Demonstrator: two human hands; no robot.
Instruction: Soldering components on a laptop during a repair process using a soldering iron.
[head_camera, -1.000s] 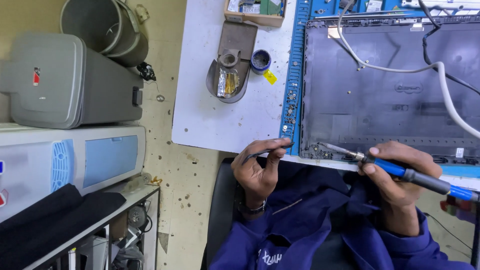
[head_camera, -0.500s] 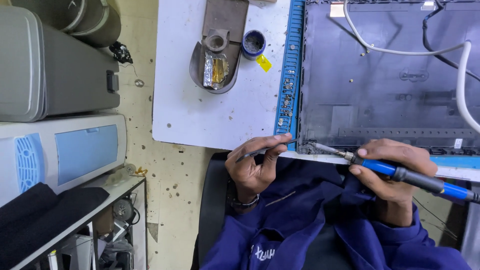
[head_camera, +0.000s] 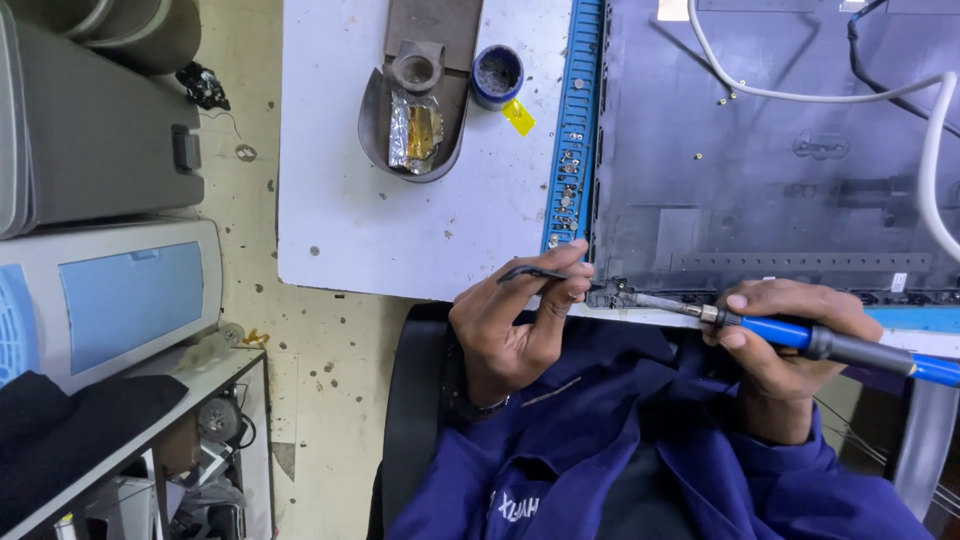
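The right hand (head_camera: 790, 335) is closed around a blue soldering iron (head_camera: 800, 335), tip at the near corner of the dark laptop cover (head_camera: 760, 170). The left hand (head_camera: 515, 320) pinches thin tweezers (head_camera: 535, 273) beside that corner. Soldering seems underway; next needs steady tip contact

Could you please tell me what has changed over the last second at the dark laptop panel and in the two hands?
Little has changed. The right hand keeps its grip on the blue-handled soldering iron, tip at the near-left corner of the dark grey laptop panel. The left hand still pinches the thin black tweezers beside that corner. Only the head camera shifted, so everything sits higher in view.
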